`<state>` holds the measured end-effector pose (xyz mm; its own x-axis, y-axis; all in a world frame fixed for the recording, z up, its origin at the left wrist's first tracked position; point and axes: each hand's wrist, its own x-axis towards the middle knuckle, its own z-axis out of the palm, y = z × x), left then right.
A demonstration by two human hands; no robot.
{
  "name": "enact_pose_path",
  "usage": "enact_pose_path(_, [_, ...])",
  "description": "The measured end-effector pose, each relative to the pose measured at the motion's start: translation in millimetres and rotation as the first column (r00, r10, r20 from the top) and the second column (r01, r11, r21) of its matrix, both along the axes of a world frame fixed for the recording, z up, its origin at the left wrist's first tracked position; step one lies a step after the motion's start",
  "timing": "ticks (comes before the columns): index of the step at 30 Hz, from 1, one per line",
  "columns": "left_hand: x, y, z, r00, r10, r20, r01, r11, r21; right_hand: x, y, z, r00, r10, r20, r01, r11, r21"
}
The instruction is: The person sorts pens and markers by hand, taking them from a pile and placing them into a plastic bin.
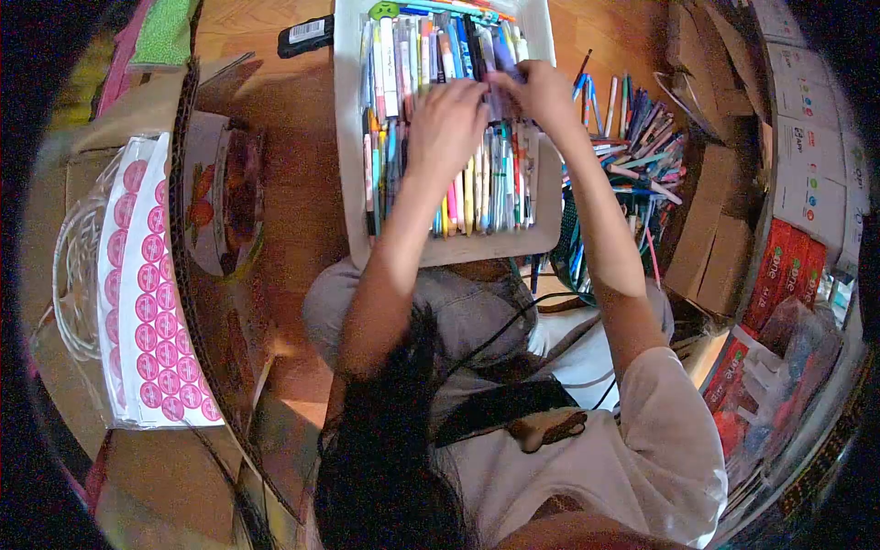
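Observation:
A white plastic bin (pixel 355 197) stands in front of my crossed legs, packed with pens and markers (pixel 472 192) lying lengthwise in two rows. My left hand (pixel 449 124) is over the middle of the bin, palm down, its fingers pointing right across the pens; motion smears the fingertips. Close beside it, my right hand (pixel 541 96) reaches in over the right wall with fingers bent around a purplish pen (pixel 503 57). The exact grip is blurred. Several more pens lie crosswise along the bin's far end, near a green round piece with a drawn face (pixel 384 10).
Right of the bin, a loose heap of pens (pixel 646 151) spreads beside a cardboard box (pixel 706 220). On the left are an open carton (pixel 183 183) and a sheet of pink round stickers (pixel 151 302). A black labelled item (pixel 306 35) lies on the wooden floor.

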<state>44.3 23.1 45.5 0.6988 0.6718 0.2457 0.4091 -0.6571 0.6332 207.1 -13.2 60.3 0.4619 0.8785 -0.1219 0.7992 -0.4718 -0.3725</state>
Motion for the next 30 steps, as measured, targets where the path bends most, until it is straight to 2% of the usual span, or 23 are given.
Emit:
enact_pose_path(3, [10,-15,-16,0.998,-0.046,0.046,0.037,0.983,0.178,5,-5,11,0.992,-0.129,-0.006,0.129,0.992,0.013])
enact_pose_path(4, [10,-16,-18,0.998,-0.059,0.007,0.056,0.983,0.174,9,-3,12,0.989,-0.144,-0.017,0.143,0.989,-0.039])
enact_pose_path(6, [10,-20,-22,0.994,-0.086,-0.071,0.097,0.982,0.160,9,3,17,0.993,-0.122,0.006,0.122,0.992,-0.036])
enact_pose_path(9, [9,-19,-23,0.991,-0.094,-0.092,0.110,0.976,0.187,7,21,16,0.999,-0.040,-0.020,0.040,0.999,0.005])
enact_pose_path(12, [11,-12,-16,0.998,-0.052,0.027,0.049,0.991,0.125,8,39,0,0.996,0.084,-0.018,-0.083,0.996,0.034])
enact_pose_path(13, [9,-7,-6,0.997,0.022,0.069,-0.027,0.996,0.080,8,43,-6,0.992,0.127,-0.009,-0.126,0.991,0.038])
enact_pose_path(15, [2,2,8,0.976,0.171,0.139,-0.170,0.985,-0.019,8,47,-13,0.987,0.163,-0.002,-0.163,0.983,-0.082])
enact_pose_path(17, [3,6,-7,0.977,0.125,0.172,-0.138,0.988,0.068,7,46,-17,0.985,0.171,-0.029,-0.173,0.973,-0.150])
enact_pose_path(19, [6,3,-19,0.987,0.069,0.144,-0.093,0.981,0.172,4,42,-23,0.987,0.157,-0.019,-0.158,0.985,-0.067])
enact_pose_path(20, [7,0,-24,0.994,0.059,0.090,-0.070,0.990,0.122,4,36,-24,0.989,0.147,-0.023,-0.147,0.989,-0.018])
enact_pose_path(21, [6,-1,-26,0.998,0.047,0.051,-0.053,0.989,0.136,2,30,-20,0.991,0.132,-0.024,-0.131,0.991,0.032])
enact_pose_path(24, [4,0,-30,0.999,0.012,-0.041,-0.005,0.986,0.166,14,-4,2,0.959,-0.039,-0.281,0.077,0.989,0.125])
enact_pose_path(27, [6,-4,-21,0.999,0.043,0.005,-0.043,0.991,0.123,52,-50,23,0.979,-0.190,-0.069,0.200,0.959,0.198])
enact_pose_path(29, [5,-4,-13,1.000,-0.005,0.022,0.002,0.989,0.149,95,-80,-5,0.919,-0.347,0.186,0.330,0.937,0.117])
enact_pose_path(30, [5,-3,-18,1.000,-0.022,-0.017,0.025,0.985,0.169,93,-87,6,0.926,-0.366,0.087,0.368,0.930,0.001])
